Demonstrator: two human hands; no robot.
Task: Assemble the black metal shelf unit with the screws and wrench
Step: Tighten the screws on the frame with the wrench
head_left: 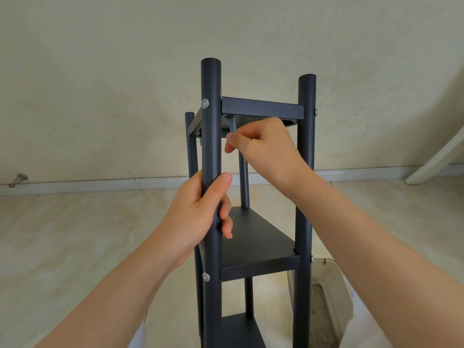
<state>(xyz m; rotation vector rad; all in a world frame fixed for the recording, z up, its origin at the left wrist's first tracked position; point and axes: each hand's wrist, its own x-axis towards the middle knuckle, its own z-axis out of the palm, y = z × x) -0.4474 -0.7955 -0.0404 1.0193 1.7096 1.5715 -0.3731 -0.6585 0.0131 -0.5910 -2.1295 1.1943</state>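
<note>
**Q:** Where does the shelf unit stand, and why do we hold it this way?

**A:** The shelf unit [253, 237] stands upright on the floor [75, 247] directly before us. Our left hand [200, 214] wraps the near left post [211, 136] between the top shelf [261, 109] and the middle shelf, with fingers and thumb curled fully round it. We judge that this grip braces the frame, so turning force at the corner does not twist or tip it.

**Q:** How is the right hand set?

**A:** Our right hand [266, 146] reaches in between the two near posts, with the wrist raised and the back of the hand toward us. Thumb and fingertips pinch the lower end of the grey wrench [231, 126]. The upper end of the wrench sits under the top shelf, just inside the corner, behind the screw [205, 103] in the post. We cannot tell whether it is seated on a fastener there. In our judgement, the step in hand is tightening that corner joint.
</note>
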